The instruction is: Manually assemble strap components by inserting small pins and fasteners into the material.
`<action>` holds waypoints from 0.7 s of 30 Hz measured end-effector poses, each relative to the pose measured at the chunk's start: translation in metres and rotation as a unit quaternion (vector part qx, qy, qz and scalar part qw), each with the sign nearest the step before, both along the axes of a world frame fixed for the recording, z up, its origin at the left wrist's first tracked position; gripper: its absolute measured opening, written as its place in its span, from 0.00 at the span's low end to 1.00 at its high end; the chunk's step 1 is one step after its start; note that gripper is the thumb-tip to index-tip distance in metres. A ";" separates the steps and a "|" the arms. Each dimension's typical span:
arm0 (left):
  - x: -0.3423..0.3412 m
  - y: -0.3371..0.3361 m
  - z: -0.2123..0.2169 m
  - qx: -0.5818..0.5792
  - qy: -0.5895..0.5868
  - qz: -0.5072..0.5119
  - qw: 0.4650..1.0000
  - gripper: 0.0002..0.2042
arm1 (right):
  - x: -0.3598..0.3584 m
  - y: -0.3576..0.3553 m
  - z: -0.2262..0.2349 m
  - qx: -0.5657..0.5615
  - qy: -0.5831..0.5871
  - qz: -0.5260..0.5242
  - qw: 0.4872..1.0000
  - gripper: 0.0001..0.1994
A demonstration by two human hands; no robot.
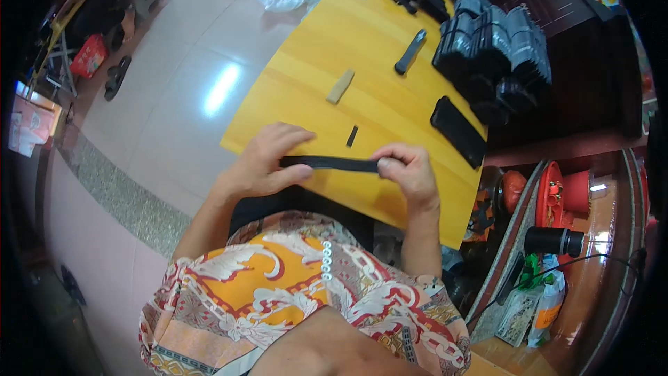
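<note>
Nearest me is my loose, orange-and-white patterned shirt (pixel 278 271). Beyond it, my right hand (pixel 415 177) pinches one end of a long narrow black strip (pixel 341 163) between thumb and fingers; the strip stretches level above the near edge of a yellow wooden table (pixel 278 101). At its other end my left hand (pixel 261 160) is open, thumb and fingers spread. Farther out lie a short black strip (pixel 353 136), then a flat tan block (pixel 340 88), then a dark grey elongated tool (pixel 410 52), with tied dark bundles (pixel 490 35) to its right.
</note>
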State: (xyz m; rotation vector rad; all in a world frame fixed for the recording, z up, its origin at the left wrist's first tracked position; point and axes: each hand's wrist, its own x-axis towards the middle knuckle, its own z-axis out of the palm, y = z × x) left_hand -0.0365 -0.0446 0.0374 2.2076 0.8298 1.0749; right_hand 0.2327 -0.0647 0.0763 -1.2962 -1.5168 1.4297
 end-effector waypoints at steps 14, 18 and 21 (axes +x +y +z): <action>0.018 0.006 -0.018 -0.575 -0.534 -0.103 0.611 0.23 | -0.058 0.099 -0.062 0.301 -0.377 -0.062 0.874 0.18; 0.026 0.010 -0.031 -0.572 -0.546 -0.112 0.601 0.23 | -0.070 0.118 -0.073 0.300 -0.436 -0.046 0.848 0.16; 0.034 0.010 -0.032 -0.572 -0.548 -0.127 0.597 0.23 | -0.073 0.123 -0.070 0.294 -0.430 -0.042 0.853 0.14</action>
